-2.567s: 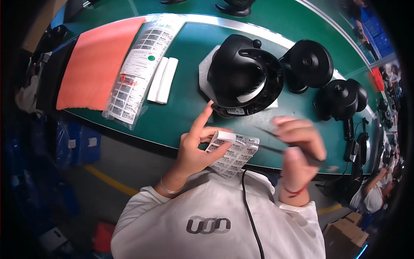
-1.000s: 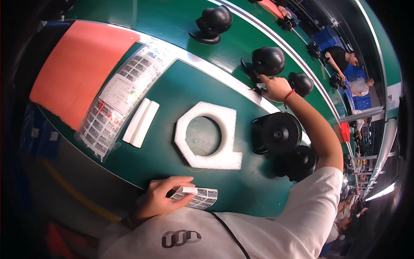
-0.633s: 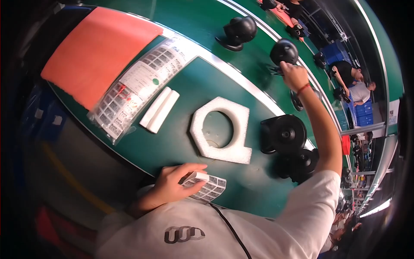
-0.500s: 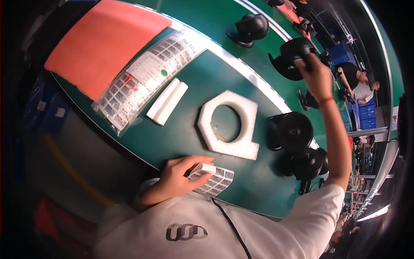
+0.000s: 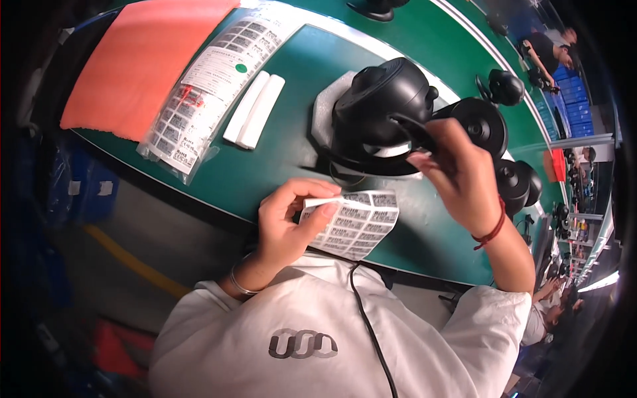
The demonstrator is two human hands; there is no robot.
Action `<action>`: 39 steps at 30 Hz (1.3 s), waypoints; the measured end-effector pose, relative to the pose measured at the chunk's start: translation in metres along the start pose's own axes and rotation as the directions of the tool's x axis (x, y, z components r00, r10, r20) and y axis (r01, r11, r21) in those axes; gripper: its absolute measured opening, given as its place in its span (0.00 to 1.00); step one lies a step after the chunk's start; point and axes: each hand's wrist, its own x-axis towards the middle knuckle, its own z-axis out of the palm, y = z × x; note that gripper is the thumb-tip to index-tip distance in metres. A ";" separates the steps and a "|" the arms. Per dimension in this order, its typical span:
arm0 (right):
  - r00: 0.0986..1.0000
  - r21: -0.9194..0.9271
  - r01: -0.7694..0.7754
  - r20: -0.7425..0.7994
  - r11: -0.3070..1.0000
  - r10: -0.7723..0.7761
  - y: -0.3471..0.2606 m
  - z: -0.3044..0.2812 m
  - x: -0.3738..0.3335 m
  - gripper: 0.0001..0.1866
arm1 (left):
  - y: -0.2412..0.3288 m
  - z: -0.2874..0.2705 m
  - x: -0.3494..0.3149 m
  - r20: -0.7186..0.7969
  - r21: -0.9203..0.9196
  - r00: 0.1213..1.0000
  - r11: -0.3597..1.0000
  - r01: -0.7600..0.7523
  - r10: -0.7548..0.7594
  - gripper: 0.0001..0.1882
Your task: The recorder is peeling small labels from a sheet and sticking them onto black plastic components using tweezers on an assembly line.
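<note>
Left hand pinches a label sheet, many unpeeled. A black machine is over foam; the right hand shows an unclear grip

Bright centre, dark distorted edges

Curled label sheet near a tilted, rounded black housing

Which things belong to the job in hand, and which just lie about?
Likely in use:
rounded black plastic unit at right hand
white-and-grey label sheet in left hand

Likely lying about:
rectangular orange sheet
two slim white strips
</note>
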 end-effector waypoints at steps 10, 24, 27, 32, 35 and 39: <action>0.934 -0.029 0.313 -0.173 0.949 -0.313 -0.010 0.060 -0.055 0.11 | 0.001 0.000 -0.006 0.120 -0.150 0.991 0.986 0.072 -0.054 0.12; 0.714 0.487 0.110 -0.645 0.867 0.271 0.005 0.055 -0.090 0.31 | 0.000 0.006 -0.005 0.134 0.133 0.983 0.985 0.106 -0.124 0.03; 0.812 0.769 0.156 -0.458 0.619 0.363 0.006 0.051 -0.094 0.11 | 0.005 0.009 -0.005 0.124 0.182 0.982 0.976 0.120 -0.143 0.03; 0.932 0.770 -0.044 -0.197 0.636 0.303 -0.012 0.048 -0.095 0.20 | 0.009 0.011 -0.005 0.053 0.101 0.964 0.961 0.256 -0.262 0.05; 0.932 0.477 0.235 -0.357 0.847 -0.058 -0.005 0.051 -0.092 0.19 | 0.009 0.008 -0.006 0.048 0.141 0.975 0.968 0.209 -0.218 0.05; 0.902 0.428 0.300 -0.418 0.853 -0.107 -0.007 0.055 -0.088 0.17 | 0.007 0.005 -0.005 0.143 0.233 0.978 0.966 0.113 -0.149 0.05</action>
